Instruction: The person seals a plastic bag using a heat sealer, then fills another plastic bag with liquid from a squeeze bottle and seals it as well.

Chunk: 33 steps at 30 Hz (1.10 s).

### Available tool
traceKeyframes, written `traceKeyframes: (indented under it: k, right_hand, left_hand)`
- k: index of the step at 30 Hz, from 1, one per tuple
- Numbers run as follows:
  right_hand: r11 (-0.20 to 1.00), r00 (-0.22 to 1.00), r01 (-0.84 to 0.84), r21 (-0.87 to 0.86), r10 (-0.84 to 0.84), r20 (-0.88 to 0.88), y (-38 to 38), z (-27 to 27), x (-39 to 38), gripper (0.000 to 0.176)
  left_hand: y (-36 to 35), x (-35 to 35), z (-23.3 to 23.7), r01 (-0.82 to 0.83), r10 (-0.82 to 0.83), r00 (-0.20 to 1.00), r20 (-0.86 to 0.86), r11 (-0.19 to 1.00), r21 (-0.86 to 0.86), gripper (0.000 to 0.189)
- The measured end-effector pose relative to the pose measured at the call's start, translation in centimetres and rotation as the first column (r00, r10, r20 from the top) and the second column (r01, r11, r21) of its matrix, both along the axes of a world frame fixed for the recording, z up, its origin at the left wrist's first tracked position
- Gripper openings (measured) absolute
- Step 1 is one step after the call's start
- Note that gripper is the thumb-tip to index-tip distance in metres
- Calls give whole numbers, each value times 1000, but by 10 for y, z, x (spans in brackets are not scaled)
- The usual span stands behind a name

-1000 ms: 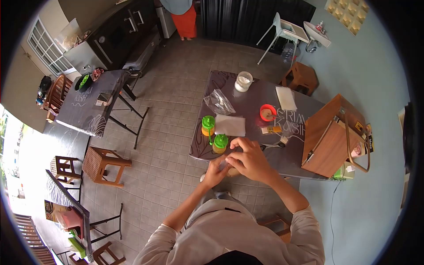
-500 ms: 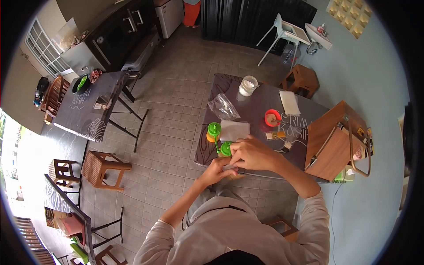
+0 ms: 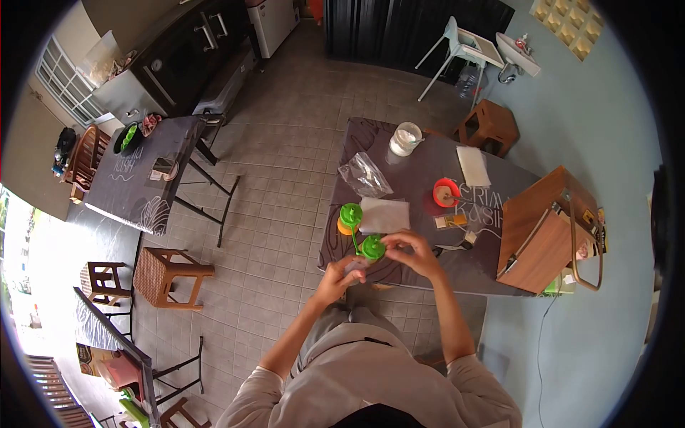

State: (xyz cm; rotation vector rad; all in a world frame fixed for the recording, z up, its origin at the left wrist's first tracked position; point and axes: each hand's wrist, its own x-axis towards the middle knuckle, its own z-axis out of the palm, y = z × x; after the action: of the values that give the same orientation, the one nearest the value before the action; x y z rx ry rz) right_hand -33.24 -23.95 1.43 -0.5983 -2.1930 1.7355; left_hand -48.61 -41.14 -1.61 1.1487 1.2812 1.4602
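Fingertips of the right hand (image 3: 417, 251) close on the green-lidded bottle (image 3: 372, 247) at the near edge of the table (image 3: 421, 175), the left hand (image 3: 334, 279) curled shut round a small pale thing (image 3: 354, 266) too blurred to name; a steadying hold below the lid seems wise.

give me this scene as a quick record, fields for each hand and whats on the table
surface: dark patterned table over a tiled floor
left hand: at the table's near edge, curled by something small and pale, too blurred to name
right hand: fingertips at the nearer green-lidded orange bottle
beside them: second green-lidded orange bottle, white paper napkin
further back: clear plastic bag, white round tub, orange round bowl, white folded cloth
right side: brown wooden box
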Motion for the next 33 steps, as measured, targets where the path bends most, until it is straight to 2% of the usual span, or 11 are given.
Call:
traceKeyframes:
  k: [1, 3, 4, 7, 9, 11, 12, 16, 18, 25, 33]
  right_hand:
    - [1000, 1000, -5, -5, 5, -2, 4, -34, 7, 42]
    - [926, 970, 244, 289, -228, -87, 4, -111, 20, 71]
    - [929, 978, 192, 316, -208, 16, 2, -147, 20, 90]
    - [818, 937, 347, 460, -326, -128, -25, -168, -10, 89]
    - [795, 909, 415, 442, -381, -168, -32, -178, -29, 80]
    - [893, 893, 449, 20, -449, -5, -36, -187, -40, 65]
    - [855, 853, 519, 26, -515, -87, -38, -182, -46, 51]
    - [783, 824, 559, 272, -489, -284, -22, -134, -42, 50]
    - [635, 893, 440, 635, -384, -235, -5, -90, -35, 51]
    - [394, 877, 467, 791, -320, -358, 25, 51, -24, 51]
    - [284, 939, 315, 905, -234, -253, 29, 103, -15, 52]
  left_hand:
    - [-1, -4, -1, -35, 35, 999, 42, 999, -3, 30]
    - [-4, -12, -4, -70, 70, 994, 83, 998, -11, 30]
    - [-4, -15, -5, -70, 69, 994, 80, 998, 3, 30]
    - [-3, -21, -9, -58, 56, 996, 71, 998, 24, 31]
    - [-1, -24, -9, -47, 45, 997, 68, 999, 27, 33]
    - [1, -27, -6, -2, -1, 999, 54, 999, 41, 36]
    - [2, -27, -6, 1, -3, 999, 53, 999, 40, 36]
    - [7, -31, 1, 40, -49, 991, 121, 997, 71, 41]
    - [10, -29, 8, 59, -70, 986, 153, 995, 78, 43]
    - [38, -21, 34, 138, -159, 973, 168, 982, 128, 47]
    - [55, -10, 64, 191, -224, 966, 126, 953, 236, 45]
